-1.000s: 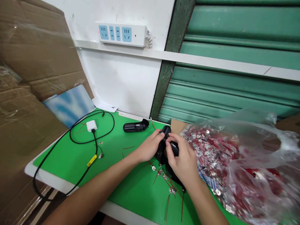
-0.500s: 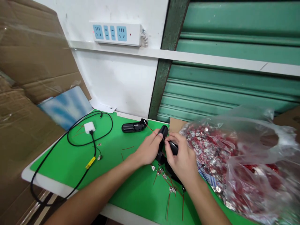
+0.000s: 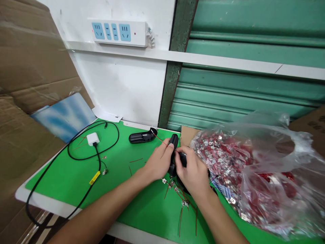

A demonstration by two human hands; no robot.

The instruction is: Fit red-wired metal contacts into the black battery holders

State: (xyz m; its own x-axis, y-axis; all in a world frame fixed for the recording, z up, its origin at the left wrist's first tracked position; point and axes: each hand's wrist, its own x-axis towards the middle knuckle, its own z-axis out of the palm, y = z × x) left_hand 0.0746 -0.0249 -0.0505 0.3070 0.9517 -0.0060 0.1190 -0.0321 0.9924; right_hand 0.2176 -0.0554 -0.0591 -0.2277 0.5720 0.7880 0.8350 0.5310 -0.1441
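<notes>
My left hand point(image 3: 159, 160) is closed around a black plastic handle-shaped housing point(image 3: 173, 139), its thumb lying along the upper part. The fingers of my right hand point(image 3: 194, 171) are pinched together against the housing's right side; whatever they pinch is too small to make out. Another dark rounded part point(image 3: 182, 159) shows beside the right fingers, mostly covered by that hand. A thin red wire point(image 3: 159, 138) runs from near my left thumb to a second black housing point(image 3: 139, 137) lying behind. Below my hands lie several small metal contacts point(image 3: 176, 189) with red wires attached.
At the right, a clear plastic bag point(image 3: 264, 203) spills over with metal contacts and red wires. A black cable point(image 3: 73, 156) with a white adapter point(image 3: 92, 139) loops across the green tabletop point(image 3: 142, 210) at left. A power strip point(image 3: 116, 33) is on the wall. Cardboard point(image 3: 30, 57) stands left.
The whole view has shifted slightly, so things appear a little further left. My right fingers stay at the housing, and the right hand has turned slightly over the dark part beside it.
</notes>
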